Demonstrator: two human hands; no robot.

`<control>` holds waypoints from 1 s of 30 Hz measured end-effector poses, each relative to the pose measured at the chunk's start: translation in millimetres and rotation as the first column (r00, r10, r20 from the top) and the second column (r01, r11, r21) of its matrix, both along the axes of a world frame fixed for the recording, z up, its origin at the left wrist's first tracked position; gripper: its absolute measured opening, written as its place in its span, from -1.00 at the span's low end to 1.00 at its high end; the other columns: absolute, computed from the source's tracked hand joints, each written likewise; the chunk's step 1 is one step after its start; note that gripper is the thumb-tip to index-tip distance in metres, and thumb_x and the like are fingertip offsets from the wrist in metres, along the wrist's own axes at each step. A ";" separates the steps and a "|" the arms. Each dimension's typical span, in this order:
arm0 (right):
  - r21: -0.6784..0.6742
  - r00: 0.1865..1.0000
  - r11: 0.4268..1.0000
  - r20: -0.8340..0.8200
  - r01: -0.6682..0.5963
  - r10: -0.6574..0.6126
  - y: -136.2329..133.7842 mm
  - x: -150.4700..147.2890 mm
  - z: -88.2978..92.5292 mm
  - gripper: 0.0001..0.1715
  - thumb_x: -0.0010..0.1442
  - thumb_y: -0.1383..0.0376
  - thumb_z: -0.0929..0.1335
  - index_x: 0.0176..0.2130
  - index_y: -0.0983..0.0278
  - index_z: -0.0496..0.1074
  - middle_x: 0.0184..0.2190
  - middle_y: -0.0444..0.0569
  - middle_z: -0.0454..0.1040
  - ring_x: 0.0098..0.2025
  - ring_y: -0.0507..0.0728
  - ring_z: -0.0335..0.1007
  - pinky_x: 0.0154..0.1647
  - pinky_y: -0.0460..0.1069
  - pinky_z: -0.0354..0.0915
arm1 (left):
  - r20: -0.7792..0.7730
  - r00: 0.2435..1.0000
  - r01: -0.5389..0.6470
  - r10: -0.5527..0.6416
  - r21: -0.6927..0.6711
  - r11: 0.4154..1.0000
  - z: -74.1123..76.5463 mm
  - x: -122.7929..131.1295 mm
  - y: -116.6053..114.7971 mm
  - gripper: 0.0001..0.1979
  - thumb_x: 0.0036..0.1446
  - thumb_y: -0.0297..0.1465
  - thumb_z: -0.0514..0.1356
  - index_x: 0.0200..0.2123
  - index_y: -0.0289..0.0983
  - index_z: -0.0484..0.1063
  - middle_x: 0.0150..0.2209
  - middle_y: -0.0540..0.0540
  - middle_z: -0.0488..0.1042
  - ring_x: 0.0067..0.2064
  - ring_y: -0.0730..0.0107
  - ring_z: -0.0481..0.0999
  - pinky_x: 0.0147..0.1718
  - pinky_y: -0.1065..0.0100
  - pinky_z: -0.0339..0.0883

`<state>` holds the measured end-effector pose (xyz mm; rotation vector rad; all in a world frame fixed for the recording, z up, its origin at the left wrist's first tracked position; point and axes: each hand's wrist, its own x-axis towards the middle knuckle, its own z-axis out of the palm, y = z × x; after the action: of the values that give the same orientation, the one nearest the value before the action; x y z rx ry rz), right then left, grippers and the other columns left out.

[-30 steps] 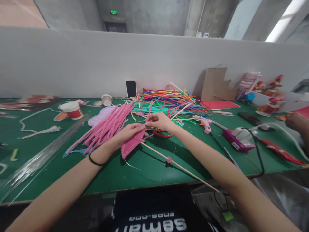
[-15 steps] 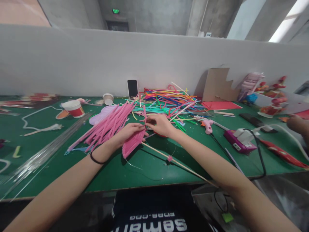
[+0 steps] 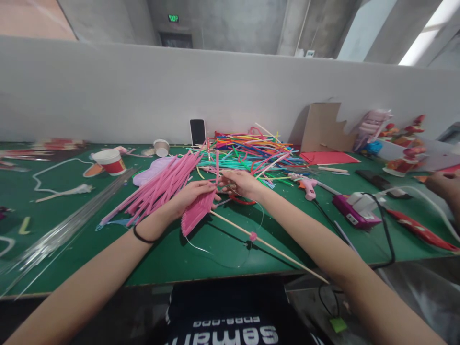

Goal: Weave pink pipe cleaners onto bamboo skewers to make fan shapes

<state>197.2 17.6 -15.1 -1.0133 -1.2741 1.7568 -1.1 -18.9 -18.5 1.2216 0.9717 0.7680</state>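
Observation:
My left hand (image 3: 192,194) is closed over a fan-shaped bundle of folded pink pipe cleaners (image 3: 196,214) resting on the green table (image 3: 172,254). My right hand (image 3: 241,183) pinches a single pink pipe cleaner (image 3: 217,167) that stands upright at the top of the bundle. A thin wooden stick (image 3: 266,244) with a small pink blob runs from under the bundle toward the table's front edge. A thin clear thread (image 3: 230,261) loops on the table below the hands.
A loose heap of pink pipe cleaners (image 3: 158,189) lies to the left, a multicoloured pile (image 3: 251,148) behind. A glue gun (image 3: 308,186), red scissors (image 3: 242,199), a purple device (image 3: 355,211), a paper cup (image 3: 109,162), a phone (image 3: 197,132), cardboard (image 3: 323,127) and clear rods (image 3: 61,232) surround them. Another person's hand (image 3: 443,184) is at far right.
My right hand has shifted slightly and keeps its pinch on the single pink pipe cleaner, which now stands more upright. The clear thread now forms a wider loop on the table. The left hand stays put.

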 end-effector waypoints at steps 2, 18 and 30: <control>-0.029 0.998 0.999 0.050 -0.035 0.036 -0.6 -3.5 -3.2 -0.70 0.28 0.16 0.37 -0.35 0.35 0.50 -0.46 -0.02 0.56 -0.52 -0.03 0.44 -0.58 -0.18 0.31 | 0.003 1.000 0.013 -0.013 -0.006 1.000 -0.2 -0.1 0.1 -0.71 0.05 -0.24 0.37 -0.26 -0.29 0.44 -0.38 -0.13 0.62 -0.46 0.27 0.61 -0.46 0.32 0.50; 0.156 0.980 0.988 0.197 -0.022 -0.009 -2.7 -10.2 -10.1 -0.59 -0.07 0.09 0.58 -0.54 0.35 0.49 -0.60 -0.06 0.50 -0.60 -0.04 0.34 -0.58 -0.14 0.33 | -0.026 1.000 0.007 -0.008 -0.051 0.999 -2.2 4.4 0.0 -0.64 0.00 -0.19 0.41 -0.25 -0.34 0.52 -0.29 -0.21 0.64 -0.41 0.27 0.62 -0.41 0.33 0.50; 0.281 0.961 0.954 0.219 0.102 -0.167 5.8 -0.1 -5.9 -0.56 -0.05 0.09 0.56 -0.63 0.32 0.42 -0.70 -0.16 0.37 -0.64 -0.04 0.27 -0.59 -0.12 0.27 | -0.227 0.957 0.167 -0.178 -0.068 0.984 10.2 -9.6 -3.0 -0.66 -0.11 -0.18 0.46 -0.39 -0.32 0.55 -0.38 -0.20 0.63 -0.38 0.23 0.62 -0.35 0.28 0.51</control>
<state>197.2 23.4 -21.1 -1.1497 -1.5071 1.3439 -10.7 -21.8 -8.3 1.3553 1.0510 0.4678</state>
